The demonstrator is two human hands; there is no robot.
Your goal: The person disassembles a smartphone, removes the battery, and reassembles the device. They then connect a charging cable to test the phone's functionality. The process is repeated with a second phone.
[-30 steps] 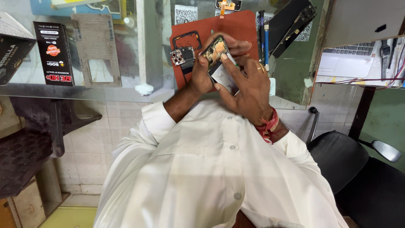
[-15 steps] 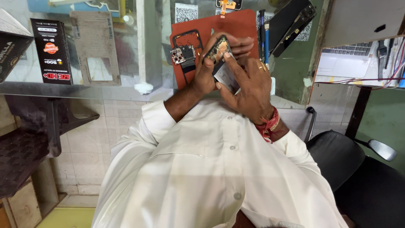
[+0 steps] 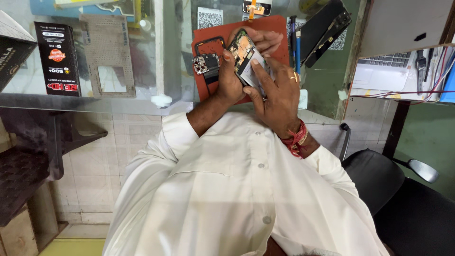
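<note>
In the head view we see both hands raised over the red work mat (image 3: 265, 28) that lies on the glass counter (image 3: 118, 95). Our left hand (image 3: 230, 80) grips an opened phone (image 3: 246, 57) from the left side, thumb up along its edge, fingers wrapped behind. Our right hand (image 3: 277, 92) closes on the same phone from the right, with one fingertip laid on its exposed inner face and the other fingers curled over the top edge. The phone is tilted, held just above the mat, not resting on it.

We judge the phone to be light and stiff, but fragile: its back is off, and the board and a pale flat part, perhaps the battery, lie bare. A hold on the rim of the frame looks safest to us, with the bare circuitry left alone and no bending or squeezing across the middle. The smooth edges may slip, so a grip from both sides suits it.

On the mat just left of the hands lies a small camera module (image 3: 204, 64) with a dark frame piece (image 3: 211, 43) beside it. A blue-handled screwdriver (image 3: 297, 47) lies near the mat's right edge, and a black phone back cover (image 3: 324, 28) beyond it. A dark box (image 3: 57, 59) stands well to the left, and a laptop (image 3: 379, 71) sits to the right.
</note>
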